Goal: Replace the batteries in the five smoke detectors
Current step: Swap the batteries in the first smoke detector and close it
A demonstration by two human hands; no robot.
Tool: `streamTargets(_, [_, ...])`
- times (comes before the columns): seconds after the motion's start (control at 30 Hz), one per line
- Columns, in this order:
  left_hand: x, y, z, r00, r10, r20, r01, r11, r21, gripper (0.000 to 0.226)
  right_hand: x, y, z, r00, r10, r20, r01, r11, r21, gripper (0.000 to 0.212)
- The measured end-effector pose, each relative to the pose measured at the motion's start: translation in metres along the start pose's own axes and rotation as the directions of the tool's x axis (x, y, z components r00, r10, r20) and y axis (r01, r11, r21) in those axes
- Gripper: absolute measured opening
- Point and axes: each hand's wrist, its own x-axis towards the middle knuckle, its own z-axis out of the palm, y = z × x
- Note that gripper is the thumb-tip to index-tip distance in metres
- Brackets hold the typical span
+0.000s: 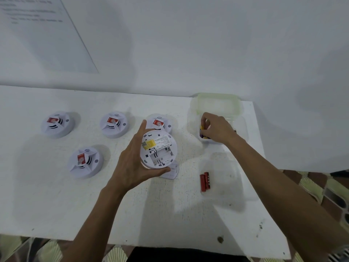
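My left hand point(132, 159) grips a white smoke detector point(158, 148) turned back-side up above the table; its battery bay is open and looks empty, with a yellow label beside it. Under it lies the loose battery cover point(172, 172). My right hand point(217, 129) reaches into a small clear container point(204, 139) holding yellow and purple batteries, fingers pinched among them. Whether it holds one is hidden. Two red batteries point(205, 181) lie on the table in front of that container. Several other detectors sit face up: far left point(56, 124), middle point(114, 124), near left point(85, 162), and one behind the held detector point(160, 122).
The white table point(56, 205) ends near at the front and right, over a patterned floor point(330, 195). A clear lid with a greenish rim point(217, 104) leans at the back by the wall. A printed sheet point(37, 25) hangs on the wall at upper left.
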Motion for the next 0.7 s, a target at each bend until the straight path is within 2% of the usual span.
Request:
streamTargets(0.1, [0.0,-0.001,0.0,1.0,-0.008,0.007,0.008,1.0,0.006,0.117,-0.006,0.0,0.001,0.997,-0.021,-0.078,0.025,0.998,0.05,0.019])
streamTargets(0.23, [0.0,-0.002,-0.001,1.0,-0.012,0.005,0.012,1.0,0.016,0.12,-0.028,-0.009,-0.009,0.967,0.008,-0.256,0.061,0.964,0.259,0.017])
streamTargets(0.3, [0.0,-0.003,-0.001,1.0,-0.014,0.003,0.014,1.0,0.012,0.12,-0.048,-0.023,-0.015,0.937,0.016,-0.348,0.131,0.909,0.395,0.016])
streamTargets(0.4, [0.001,0.0,0.0,1.0,-0.013,0.004,0.013,1.0,0.002,0.116,-0.085,-0.052,-0.013,0.926,-0.023,-0.378,0.25,0.786,0.565,0.015])
streamTargets(0.53, [0.004,0.003,0.001,0.999,0.018,0.035,-0.018,1.0,0.005,0.109,-0.12,-0.082,0.001,0.917,-0.217,-0.334,0.377,0.744,0.552,0.014])
streamTargets(0.7, [0.005,0.003,0.003,0.998,0.025,0.05,-0.023,0.999,-0.033,0.113,-0.12,-0.087,0.02,0.821,-0.466,-0.331,0.557,0.781,0.283,0.014])
